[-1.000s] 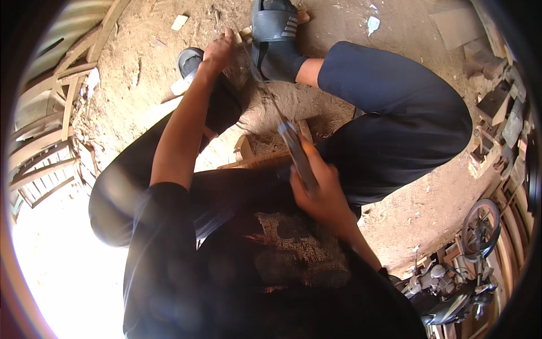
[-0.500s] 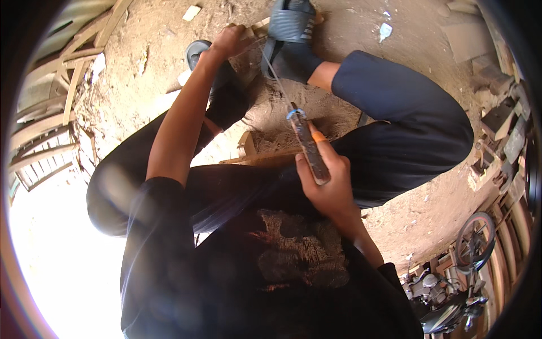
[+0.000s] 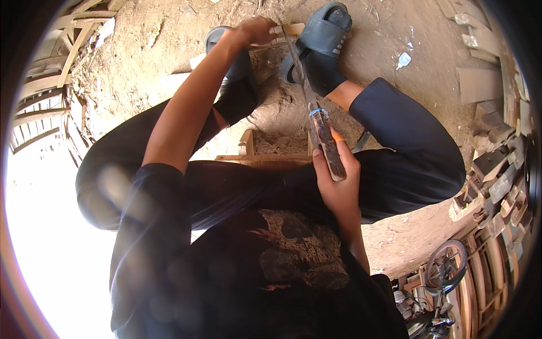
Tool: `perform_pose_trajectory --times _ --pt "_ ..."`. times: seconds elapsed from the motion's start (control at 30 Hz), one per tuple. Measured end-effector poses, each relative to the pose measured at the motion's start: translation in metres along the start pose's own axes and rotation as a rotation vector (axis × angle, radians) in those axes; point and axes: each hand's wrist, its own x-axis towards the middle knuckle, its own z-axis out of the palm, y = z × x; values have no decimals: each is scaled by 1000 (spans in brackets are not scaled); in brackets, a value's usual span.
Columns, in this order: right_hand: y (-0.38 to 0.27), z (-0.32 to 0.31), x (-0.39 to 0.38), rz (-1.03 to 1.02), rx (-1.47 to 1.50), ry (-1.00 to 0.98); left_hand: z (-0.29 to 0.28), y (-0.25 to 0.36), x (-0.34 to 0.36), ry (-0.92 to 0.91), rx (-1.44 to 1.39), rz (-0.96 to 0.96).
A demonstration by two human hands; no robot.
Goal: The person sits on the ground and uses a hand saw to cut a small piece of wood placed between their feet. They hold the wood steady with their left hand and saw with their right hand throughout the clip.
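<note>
The step in hand looks like cutting a strip of wood down near the ground (image 3: 429, 28), judging by how the blade lies over it. The wood strip (image 3: 292, 29) is at the top of the view, between the person's left hand (image 3: 255, 31) and the dark slide sandal (image 3: 320, 35) on the right foot; its far end meets the sandal or runs beneath it. The left hand is clamped on the near end, its fingertips just beside the blade. The right hand (image 3: 342, 181) is closed around the dark handle (image 3: 329, 148) of a long-bladed cutting tool, below a blue band (image 3: 319, 112), with the thumb laid along the grip. The blade (image 3: 303, 70) slants up and leftward to cross the strip between hand and sandal; its edge is too small to tell whether it is a saw or a big knife

The next move seems to call for the strip pinned firmly by hand and foot, the stroke kept in line, and the left fingertips drawn a little farther from the edge
</note>
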Motion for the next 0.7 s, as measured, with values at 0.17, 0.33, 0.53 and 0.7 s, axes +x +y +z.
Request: perform_pose_trajectory --times 0.17,0.33,0.53,0.7 --pt "6 -7 -5 -2 -12 -42 25 27 -11 42 205 -136" --pt "-21 -22 -41 43 -125 -103 42 21 -2 130 211 -278" --pt "-14 1 -2 241 -15 -130 47 28 -2 253 241 -251" --pt "-4 -13 -30 43 -115 -122 47 24 1 223 244 -320"
